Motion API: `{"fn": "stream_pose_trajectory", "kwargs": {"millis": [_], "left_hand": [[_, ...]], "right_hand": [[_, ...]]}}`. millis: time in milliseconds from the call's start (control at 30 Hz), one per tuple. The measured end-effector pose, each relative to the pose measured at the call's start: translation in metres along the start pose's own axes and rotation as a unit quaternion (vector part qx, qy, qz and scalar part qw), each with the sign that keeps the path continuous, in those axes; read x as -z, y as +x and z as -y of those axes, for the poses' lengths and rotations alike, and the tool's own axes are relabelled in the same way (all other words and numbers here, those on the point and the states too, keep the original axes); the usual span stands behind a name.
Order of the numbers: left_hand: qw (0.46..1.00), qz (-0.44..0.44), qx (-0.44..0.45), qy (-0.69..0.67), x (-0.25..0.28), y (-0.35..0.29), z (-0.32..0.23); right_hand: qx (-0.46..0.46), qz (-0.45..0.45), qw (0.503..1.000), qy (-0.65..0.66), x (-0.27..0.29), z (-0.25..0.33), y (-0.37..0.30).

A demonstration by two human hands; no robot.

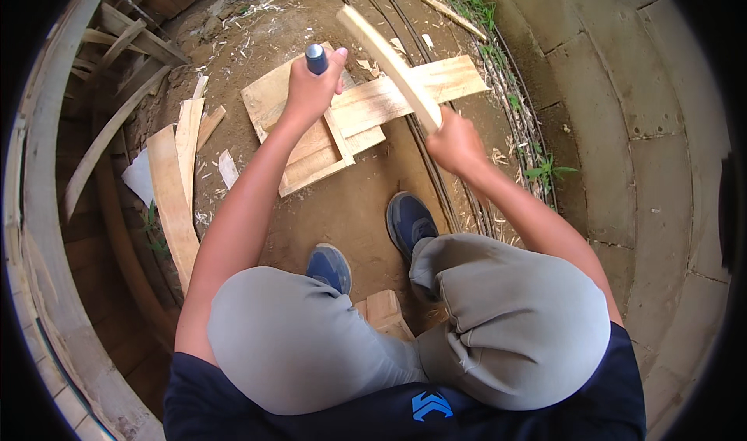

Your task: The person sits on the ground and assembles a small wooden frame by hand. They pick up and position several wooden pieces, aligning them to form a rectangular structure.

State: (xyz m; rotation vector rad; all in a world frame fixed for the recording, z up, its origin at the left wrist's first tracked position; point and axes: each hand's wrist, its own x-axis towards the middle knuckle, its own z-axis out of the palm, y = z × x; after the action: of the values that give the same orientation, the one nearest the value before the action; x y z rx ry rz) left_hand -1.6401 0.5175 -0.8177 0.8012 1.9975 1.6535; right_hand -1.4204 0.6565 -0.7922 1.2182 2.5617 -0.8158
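My left hand (pixel 313 89) is closed round the dark blue handle of a chisel (pixel 315 58), held upright with its metal cap on top. The blade is hidden beneath the fist. A pale wooden board (pixel 443 82) lies under that hand, pointing off to the right. It rests across a low stack of planks (pixel 315 178) on the ground. Gripped at its near end by my right hand (pixel 457 141), a long wooden stick (pixel 385 60) slants up and left over the board. The stick's far end is to the right of the chisel cap, apart from it.
Loose wood offcuts (pixel 173 200) lie on the left beside a timber frame (pixel 47 285). A concrete block wall (pixel 615 91) runs along the right. Dark cables (pixel 436 178) cross the dirt near my feet. A wood block (pixel 384 310) sits between my legs; shavings are scattered around.
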Motion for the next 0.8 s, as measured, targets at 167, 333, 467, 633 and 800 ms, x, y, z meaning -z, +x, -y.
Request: {"fn": "stream_pose_trajectory", "kwargs": {"millis": [167,333,467,633,800], "left_hand": [[1.0,-0.009,0.004,0.028,0.006,0.019,-0.002],[0.994,-0.027,0.058,-0.094,0.024,0.066,0.006],[0.986,-0.063,-0.016,-0.153,0.019,0.068,0.006],[0.965,-0.031,-0.069,-0.251,0.006,0.038,-0.035],[0.982,-0.049,-0.078,-0.165,-0.001,0.014,-0.037]], "right_hand": [[0.019,0.073,0.994,-0.085,-0.024,-0.021,-0.015],[0.025,0.091,0.993,-0.069,-0.04,-0.028,-0.013],[0.024,0.101,0.993,-0.059,-0.039,-0.031,-0.009],[0.025,0.103,0.993,-0.048,-0.041,-0.038,-0.006],[0.017,0.11,0.993,-0.043,-0.039,-0.037,-0.005]]}}
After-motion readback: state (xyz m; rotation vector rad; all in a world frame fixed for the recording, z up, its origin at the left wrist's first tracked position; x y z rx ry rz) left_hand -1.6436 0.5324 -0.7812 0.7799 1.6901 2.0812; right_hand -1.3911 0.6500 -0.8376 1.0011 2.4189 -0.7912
